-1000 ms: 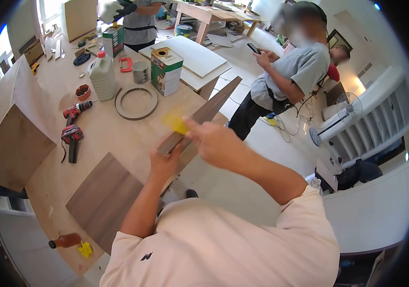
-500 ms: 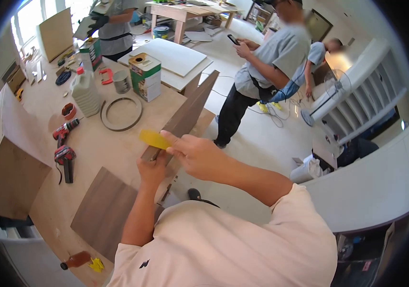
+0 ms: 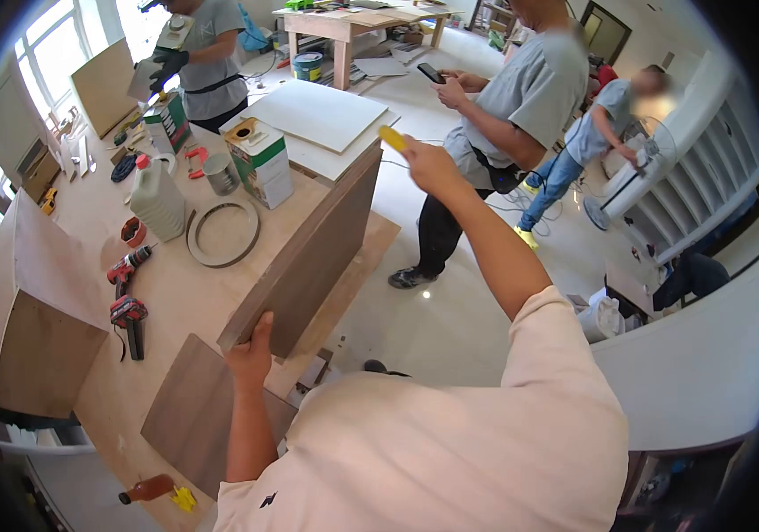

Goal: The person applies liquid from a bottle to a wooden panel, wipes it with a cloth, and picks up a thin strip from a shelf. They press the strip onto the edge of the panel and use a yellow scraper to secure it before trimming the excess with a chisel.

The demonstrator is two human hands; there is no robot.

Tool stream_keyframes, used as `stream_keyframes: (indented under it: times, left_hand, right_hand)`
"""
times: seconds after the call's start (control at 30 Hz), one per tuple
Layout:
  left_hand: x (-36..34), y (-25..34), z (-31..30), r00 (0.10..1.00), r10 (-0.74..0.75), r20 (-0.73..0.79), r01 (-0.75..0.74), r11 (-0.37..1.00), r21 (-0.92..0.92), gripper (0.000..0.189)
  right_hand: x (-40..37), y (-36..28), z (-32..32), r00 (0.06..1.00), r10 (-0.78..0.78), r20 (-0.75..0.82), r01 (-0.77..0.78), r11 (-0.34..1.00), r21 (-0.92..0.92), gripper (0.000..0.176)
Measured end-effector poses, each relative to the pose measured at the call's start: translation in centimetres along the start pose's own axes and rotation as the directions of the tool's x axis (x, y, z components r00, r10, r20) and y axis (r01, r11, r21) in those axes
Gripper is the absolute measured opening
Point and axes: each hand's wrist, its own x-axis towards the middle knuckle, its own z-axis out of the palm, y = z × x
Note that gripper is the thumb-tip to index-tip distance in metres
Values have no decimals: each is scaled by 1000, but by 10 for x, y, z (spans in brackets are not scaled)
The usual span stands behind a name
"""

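Note:
A brown wood-grain board [image 3: 322,266] stands on its long edge on the plywood tabletop [image 3: 260,244]. My left hand [image 3: 249,356] grips its near end, thumb on the broad side and fingers mostly hidden behind. Past the board's far end, my right hand [image 3: 433,168] is raised with a thin, flat yellow pad [image 3: 392,138] pinched in its fingers. The pad looks like sandpaper, but I cannot be sure. It shows beside the upper far corner of the board. Another brown board [image 3: 189,403] lies flat near my left forearm.
A red drill [image 3: 129,306], coiled edge banding [image 3: 223,232], a jug [image 3: 158,199] and a green-white can [image 3: 258,162] stand left of the board. A plywood box [image 3: 43,310] is far left. A person with a phone [image 3: 521,106] stands beyond the board; two others work farther off.
My right hand has swept forward and away along the board with the yellow pad. The board's broad side now faces me more, and my left hand has shifted nearer and left.

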Motion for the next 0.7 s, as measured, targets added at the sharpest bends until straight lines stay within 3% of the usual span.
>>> stream_keyframes:
  times: [0.03, 0.07, 0.1, 0.13, 0.2, 0.27, 0.4, 0.5, 0.6, 0.7]
  left_hand:
    - [-1, 1, 1, 999, 27, -19, -27, 1000, 9, 22]
    - [0, 1, 5, 997, 55, -56, -55, 998, 14, 22]
    - [-6, 1, 9, 993, 66, -99, -63, 998, 25, 22]
    - [-14, 0, 8, 997, -33, -67, 38, 997, 65, 22]
    - [-20, -5, 3, 971, -241, -1, 239, 960, 148, 22]
    - [-38, -33, 3, 964, -259, -53, 262, 962, 75, 22]
    - [-55, -64, 10, 948, -306, -85, 305, 952, -30, 32]
    - [-51, -60, 19, 908, -412, -78, 419, 892, 172, 29]
    - [-61, -124, 16, 944, -319, -85, 329, 899, 290, 36]
    - [-55, -118, 22, 896, -429, -112, 437, 897, 68, 34]
  right_hand:
    - [1, 22, 7, 998, -58, -25, 59, 998, 21, 35]
    - [-4, 32, 17, 992, 48, -114, -30, 988, 152, 37]
    - [-11, 17, 5, 946, 315, 82, -316, 828, 462, 38]
    - [-12, 23, 15, 902, 379, 207, -421, 668, 614, 36]
    - [-19, 28, 37, 798, 410, 441, -571, 284, 770, 35]
    - [-21, 31, 55, 722, 352, 596, -625, -40, 780, 39]
    - [-14, 40, 91, 751, 235, 617, -625, -48, 779, 37]
    - [-13, 44, 120, 749, 20, 662, -655, -132, 744, 37]
    - [-17, 41, 152, 746, -100, 659, -666, -134, 734, 37]
    - [-11, 29, 158, 743, -100, 661, -669, -111, 735, 36]
